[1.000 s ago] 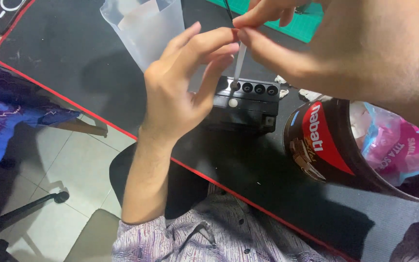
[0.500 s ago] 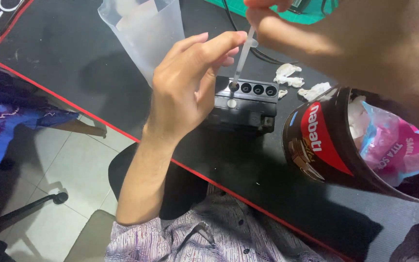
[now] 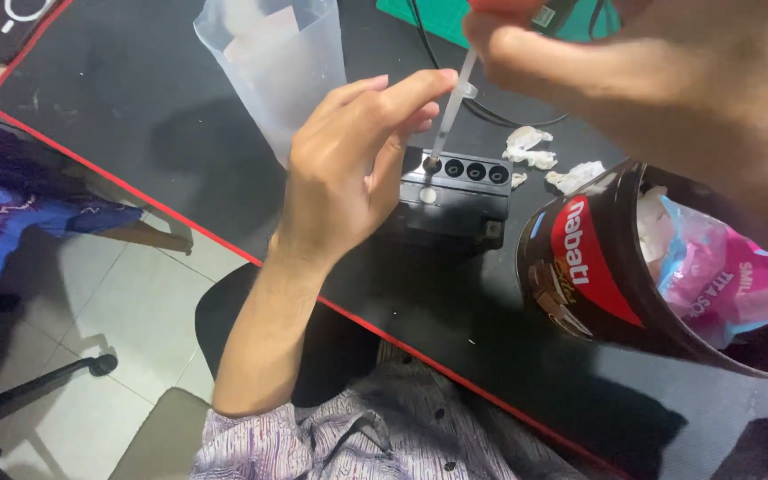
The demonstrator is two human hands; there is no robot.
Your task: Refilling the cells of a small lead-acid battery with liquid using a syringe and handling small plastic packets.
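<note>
1. My left hand [image 3: 348, 178] sits at centre frame, its fingers curled together; fingertip and thumb pinch one thin clear tube [image 3: 449, 111] near its middle.
2. My right hand [image 3: 668, 98] fills the 1 to 2 o'clock corner, close and blurred. Its fingers close on the tube's upper end at 12 o'clock.
3. The tube slants down, and its lower tip meets the leftmost hole of one small black block [image 3: 460, 191], just right of my left hand.
4. I count four round holes in a row along the block's top. One pale round spot shows on its face beneath them.
5. One clear plastic cup [image 3: 268, 62] stands at 11 o'clock, behind my left hand.
6. About three crumpled white scraps [image 3: 531, 147] lie at 1 o'clock of the block, near it.
7. One dark round tub [image 3: 597, 267] with a red label tilts at 3 o'clock, holding pink and white wrappers.
8. All of this rests on one black mat [image 3: 135, 116] with a red edge.
</note>
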